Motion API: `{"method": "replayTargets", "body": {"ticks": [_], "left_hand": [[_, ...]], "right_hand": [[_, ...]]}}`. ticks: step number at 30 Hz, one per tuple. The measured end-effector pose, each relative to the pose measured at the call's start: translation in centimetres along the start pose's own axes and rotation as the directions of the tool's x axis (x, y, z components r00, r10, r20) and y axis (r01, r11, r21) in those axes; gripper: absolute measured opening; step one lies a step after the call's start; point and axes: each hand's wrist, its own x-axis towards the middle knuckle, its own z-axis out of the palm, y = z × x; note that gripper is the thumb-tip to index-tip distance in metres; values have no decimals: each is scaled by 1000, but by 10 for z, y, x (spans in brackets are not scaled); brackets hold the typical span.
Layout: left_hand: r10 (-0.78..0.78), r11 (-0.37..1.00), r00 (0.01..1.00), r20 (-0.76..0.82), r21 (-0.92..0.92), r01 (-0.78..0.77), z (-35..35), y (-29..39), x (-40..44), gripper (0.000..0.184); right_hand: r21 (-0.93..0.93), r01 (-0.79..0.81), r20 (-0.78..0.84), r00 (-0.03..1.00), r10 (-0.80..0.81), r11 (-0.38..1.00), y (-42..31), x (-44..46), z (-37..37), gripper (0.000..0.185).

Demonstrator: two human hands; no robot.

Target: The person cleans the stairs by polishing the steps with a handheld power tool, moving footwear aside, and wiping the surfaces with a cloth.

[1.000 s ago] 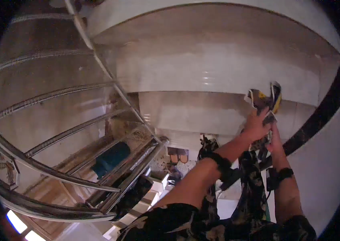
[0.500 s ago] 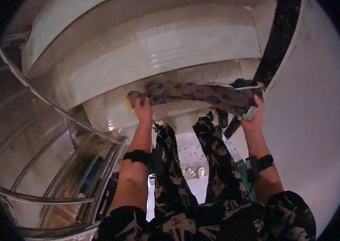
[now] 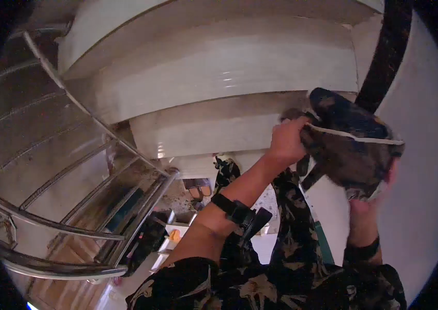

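A dark brown patterned cloth (image 3: 351, 155) with a pale strip of trim hangs bunched between my hands, to the right of my knees. My left hand (image 3: 289, 140) has crossed in front of my body and is closed on the cloth's left edge. At its lower right, my right hand (image 3: 371, 194) grips the cloth, with the fingers partly hidden behind it and blurred. A dark blue part of the bundle rises above the pale trim.
Pale curved stair steps (image 3: 239, 59) rise in front of me. On the left runs a metal railing (image 3: 89, 119); a white wall (image 3: 420, 170) with a dark skirting strip (image 3: 384, 57) stands on the right. Items, including something orange (image 3: 175, 236), lie below.
The cloth was stretched wide between my hands and is now gathered at the right. My left hand moved right with it; my right hand moved right and down. The view shifted slightly.
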Motion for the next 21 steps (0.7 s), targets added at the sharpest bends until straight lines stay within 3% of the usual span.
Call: {"method": "replayTargets", "body": {"ticks": [1,2,4,6,7,9,11,12,14,16,18,20,21], "left_hand": [[-17,994,1000,16,108,15,-5,5,1,66],[-28,993,1000,7,112,27,-13,16,-3,66],[191,978,948,-256,-35,-207,-31,48,-21,47],[296,951,906,-304,5,-309,-20,55,-26,45],[303,944,901,-309,-32,-329,-3,41,-20,43],[304,940,890,-339,-47,-339,-7,40,-30,41],[242,921,931,-274,-238,-309,-31,57,-37,31],[234,926,930,-283,-228,-302,-40,50,-41,31],[259,964,914,-311,28,-264,-64,44,-36,31],[197,980,939,-281,50,-190,-101,47,-54,32],[105,977,895,-434,-121,-174,-138,46,-82,32],[-285,892,881,-378,-442,99,-185,43,-107,34],[-359,774,820,-445,-633,-4,-205,32,-120,34]], "right_hand": [[-39,56,-75,995,-58,998,-12,3,-11,48],[-84,105,-148,982,-117,991,-27,10,-24,49],[-98,75,-115,990,-86,992,-40,27,-59,48],[-99,50,-49,997,-55,994,-48,55,-128,47],[-383,11,-137,988,-68,924,-45,69,-185,46],[-630,-53,-190,978,-88,775,-25,72,-195,44],[-353,-135,-305,952,23,926,8,68,-149,45],[-349,-148,-299,953,39,925,16,68,-154,45],[-410,-182,-322,946,45,894,22,84,-157,44],[-488,-200,-347,937,21,850,38,85,-109,43],[-557,-228,-386,922,-6,798,57,88,-68,41],[-847,56,-93,964,-251,529,83,108,-51,36],[-838,112,-13,974,-225,534,87,118,-45,37]]}}
